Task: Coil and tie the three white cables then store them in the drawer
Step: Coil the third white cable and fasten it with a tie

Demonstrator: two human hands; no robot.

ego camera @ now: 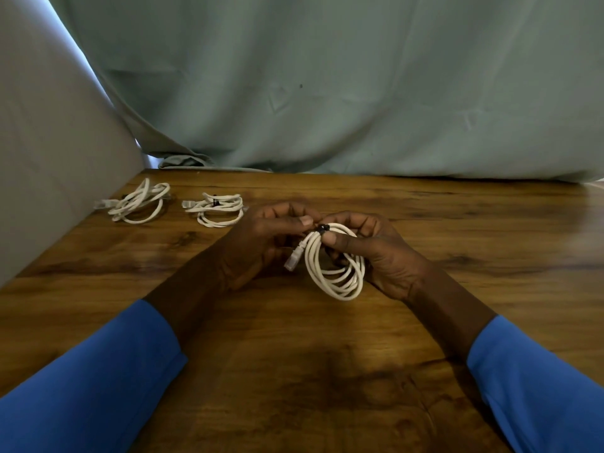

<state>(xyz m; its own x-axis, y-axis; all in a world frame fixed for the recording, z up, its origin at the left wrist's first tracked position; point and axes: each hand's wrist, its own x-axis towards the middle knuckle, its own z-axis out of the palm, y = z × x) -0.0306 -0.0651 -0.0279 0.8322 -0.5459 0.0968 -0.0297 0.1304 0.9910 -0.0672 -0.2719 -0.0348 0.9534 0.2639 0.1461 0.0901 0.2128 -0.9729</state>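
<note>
Wooden table (327, 371), head view. Third white cable (336, 276) is coiled and held just above the middle of the table between both hands. A black tie (323, 228) sits round the top of this coil; a clear connector (292, 260) hangs at its left side. Left hand (261, 243): closed, thumb and fingertips pinching at the tie. Right hand (382, 253): gripping the coil, thumb pressed on the strands just beside the tie, fingers curled behind the loops. Two further coiled white cables lie near the far left corner, apart from each other: the first coil (137, 202) nearest the left edge, fastening not discernible; the second coil (219, 209) carrying a black band. Blue sleeves (91, 387) cover both forearms. A green cloth (327, 76) hangs along the far edge.
</note>
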